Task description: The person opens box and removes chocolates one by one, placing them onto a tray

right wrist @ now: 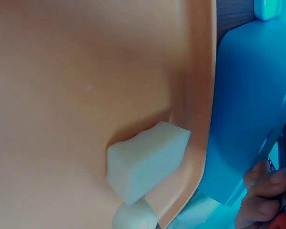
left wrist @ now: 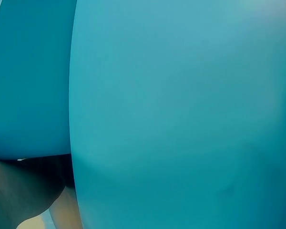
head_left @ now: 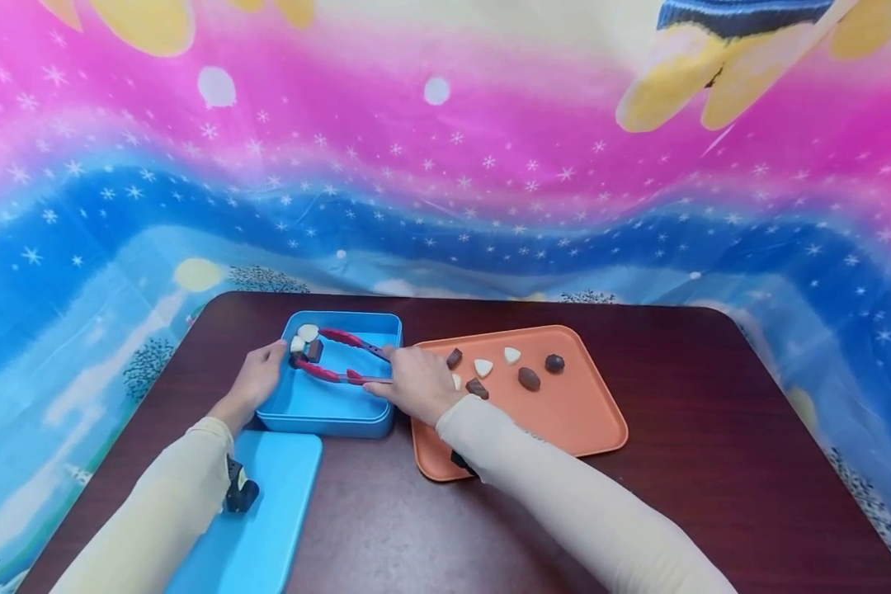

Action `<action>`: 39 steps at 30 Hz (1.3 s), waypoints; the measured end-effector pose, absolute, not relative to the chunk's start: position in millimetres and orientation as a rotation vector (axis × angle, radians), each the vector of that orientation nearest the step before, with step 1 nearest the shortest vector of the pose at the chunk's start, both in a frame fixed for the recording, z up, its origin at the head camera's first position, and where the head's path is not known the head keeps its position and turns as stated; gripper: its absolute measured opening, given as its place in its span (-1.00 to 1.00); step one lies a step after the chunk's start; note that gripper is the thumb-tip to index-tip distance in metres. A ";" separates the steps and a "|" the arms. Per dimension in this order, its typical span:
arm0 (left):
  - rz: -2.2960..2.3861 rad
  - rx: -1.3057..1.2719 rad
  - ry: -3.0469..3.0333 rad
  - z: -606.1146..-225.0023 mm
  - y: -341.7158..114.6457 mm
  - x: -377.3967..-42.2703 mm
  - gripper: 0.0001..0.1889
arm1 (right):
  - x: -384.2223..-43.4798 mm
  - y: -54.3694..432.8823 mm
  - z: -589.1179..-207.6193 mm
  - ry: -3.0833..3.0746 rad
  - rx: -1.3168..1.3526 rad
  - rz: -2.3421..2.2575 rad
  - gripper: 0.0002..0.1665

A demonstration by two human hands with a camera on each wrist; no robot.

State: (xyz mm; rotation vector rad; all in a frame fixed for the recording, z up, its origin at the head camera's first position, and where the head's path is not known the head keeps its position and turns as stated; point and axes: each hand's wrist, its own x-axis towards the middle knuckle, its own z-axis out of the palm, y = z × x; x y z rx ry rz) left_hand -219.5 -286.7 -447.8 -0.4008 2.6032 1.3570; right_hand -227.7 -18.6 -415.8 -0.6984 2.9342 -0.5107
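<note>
My right hand [head_left: 419,384] grips a pair of tongs [head_left: 374,352] with red tips, its curled fingers [right wrist: 264,195] also seen in the right wrist view. The tongs' arms stand spread inside a blue box [head_left: 341,426]. In the box's far left corner lie several chocolates: a white round one [head_left: 308,332], a smaller white one [head_left: 298,344] and a brown block [head_left: 315,351]; a dark one by the lower tip is partly covered. My left hand [head_left: 254,378] holds the box's left side at the rim; its far fingers are hidden.
An orange tray [head_left: 586,433] right of the box carries several brown and white chocolates, including a white block [right wrist: 148,160] near its edge. A blue lid [head_left: 278,495] lies in front of the box, under my left forearm. A patterned cloth [head_left: 445,165] hangs behind the table.
</note>
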 end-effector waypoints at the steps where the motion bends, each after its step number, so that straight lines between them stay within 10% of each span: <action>1: 1.358 -0.400 2.604 -447.7 -286.5 -219.6 -0.25 | -227.3 -19.3 -415.6 2.940 -0.700 -0.502 -0.22; 39: 1.361 -0.420 2.589 -447.9 -284.9 -216.2 -0.25 | -223.1 -25.0 -417.7 2.979 -0.778 -0.386 -0.38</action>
